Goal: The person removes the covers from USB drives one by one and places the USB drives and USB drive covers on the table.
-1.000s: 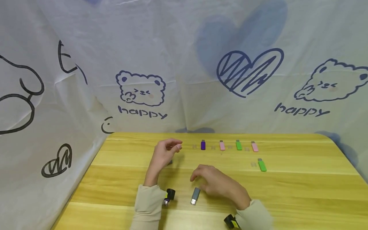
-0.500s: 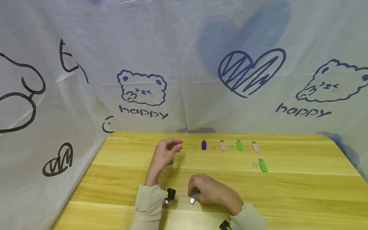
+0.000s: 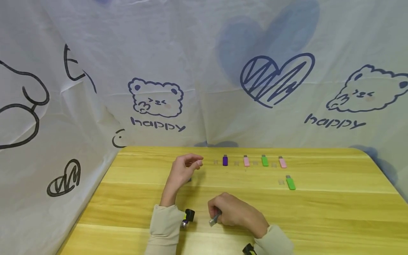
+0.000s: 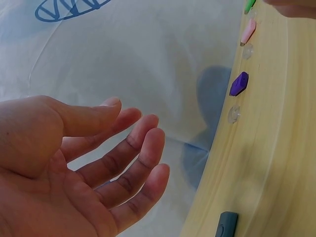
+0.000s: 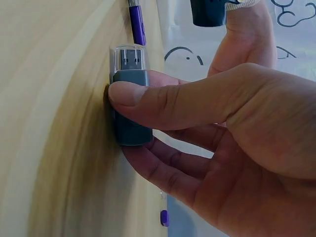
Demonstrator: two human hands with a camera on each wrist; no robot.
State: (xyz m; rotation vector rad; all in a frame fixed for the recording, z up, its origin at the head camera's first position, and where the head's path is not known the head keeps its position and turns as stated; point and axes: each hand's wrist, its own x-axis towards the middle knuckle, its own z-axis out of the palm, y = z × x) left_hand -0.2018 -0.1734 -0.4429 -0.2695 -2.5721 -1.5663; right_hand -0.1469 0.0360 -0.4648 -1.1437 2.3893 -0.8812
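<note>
My right hand [image 3: 236, 212] pinches a dark grey-green USB stick [image 5: 133, 131] between thumb and fingers, low over the near middle of the table. A clear cap [image 5: 117, 58] covers its metal plug, which points toward the near side in the head view. My left hand [image 3: 183, 171] hovers over the table farther left, fingers loosely bent, nothing in them. Under that hand lies another dark USB stick [image 4: 227, 224], mostly hidden in the head view. A purple USB stick [image 5: 137, 24] lies beside the left forearm, beyond the held one in the right wrist view.
Toward the back of the wooden table [image 3: 334, 212] stands a row of uncapped USB sticks: purple [image 3: 225, 160], pink [image 3: 246, 161], green [image 3: 265, 161] and another pink [image 3: 282, 162]. Clear caps lie beside them. A green USB stick [image 3: 290, 183] with its cap [image 3: 281, 182] lies nearer.
My right hand has come down and nearer, and taken hold of the grey-green USB stick that lay on the table. The stick has since turned slightly. My left hand has stayed in place.
</note>
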